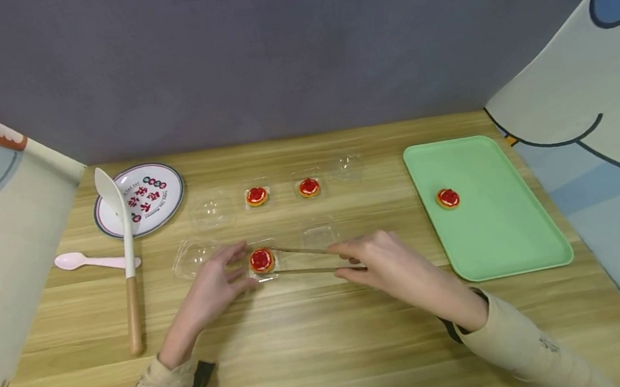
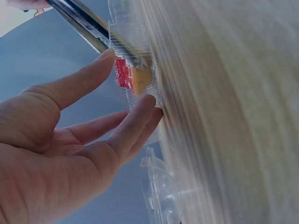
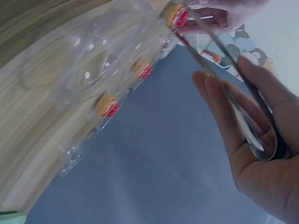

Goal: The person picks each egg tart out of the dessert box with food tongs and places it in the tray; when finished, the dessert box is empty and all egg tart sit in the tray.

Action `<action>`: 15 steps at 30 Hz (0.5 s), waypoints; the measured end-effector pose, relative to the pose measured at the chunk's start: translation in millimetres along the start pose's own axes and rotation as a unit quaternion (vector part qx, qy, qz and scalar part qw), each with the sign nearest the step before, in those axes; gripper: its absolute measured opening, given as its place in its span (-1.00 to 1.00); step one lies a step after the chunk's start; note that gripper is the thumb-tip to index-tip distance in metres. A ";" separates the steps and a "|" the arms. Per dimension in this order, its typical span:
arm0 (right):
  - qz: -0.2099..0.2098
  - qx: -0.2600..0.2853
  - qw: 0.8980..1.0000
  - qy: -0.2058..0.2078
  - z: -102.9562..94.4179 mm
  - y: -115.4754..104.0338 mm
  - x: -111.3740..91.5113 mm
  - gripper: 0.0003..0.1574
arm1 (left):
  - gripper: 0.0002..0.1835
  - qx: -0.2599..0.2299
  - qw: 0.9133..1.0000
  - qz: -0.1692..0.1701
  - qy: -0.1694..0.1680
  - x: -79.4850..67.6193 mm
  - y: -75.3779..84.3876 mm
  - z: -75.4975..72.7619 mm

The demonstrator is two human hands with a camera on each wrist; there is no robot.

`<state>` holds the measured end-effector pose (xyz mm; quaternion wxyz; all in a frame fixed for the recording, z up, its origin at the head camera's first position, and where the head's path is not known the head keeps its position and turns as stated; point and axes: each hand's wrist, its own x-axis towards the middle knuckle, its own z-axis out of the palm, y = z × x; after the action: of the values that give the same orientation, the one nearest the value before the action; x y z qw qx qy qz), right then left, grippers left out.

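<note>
Right now a round tart [image 1: 262,261], golden-sided with a bright red top, sits in a clear container [image 1: 264,278] between the tongs' [image 1: 310,270] tips; the right hand [image 1: 377,258] grips them, the left hand [image 1: 215,283] spreads loosely alongside.

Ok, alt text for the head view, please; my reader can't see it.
The right hand holds tongs at a red-topped tart in a clear container, the left hand close beside it. Two more tarts sit behind; another lies on a green tray at right.
</note>
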<state>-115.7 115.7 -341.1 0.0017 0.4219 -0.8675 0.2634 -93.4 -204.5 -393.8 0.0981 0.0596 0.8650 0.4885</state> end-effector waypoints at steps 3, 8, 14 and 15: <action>0.004 0.011 1.000 -0.008 2.0 2.8 -0.5 -0.63 | -0.17 0.003 1.000 0.005 0.000 0.7 -0.5 -0.3; 0.017 0.042 0.999 -0.008 6.1 6.5 -2.8 -0.65 | -0.16 0.004 1.000 0.002 -0.002 0.6 -1.0 -0.1; 0.027 0.075 0.997 0.020 9.2 12.3 -11.0 -0.66 | -0.17 -0.003 1.000 -0.005 -0.002 -1.1 -1.0 -0.1; 0.030 0.082 0.996 0.024 9.0 13.0 -12.8 -0.65 | -0.17 -0.003 1.000 -0.006 -0.002 -1.2 -0.9 -0.4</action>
<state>-114.9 127.5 -357.7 -0.0196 0.3880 -0.8551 0.3435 -92.4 -205.5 -394.3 0.1023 0.0552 0.8636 0.4907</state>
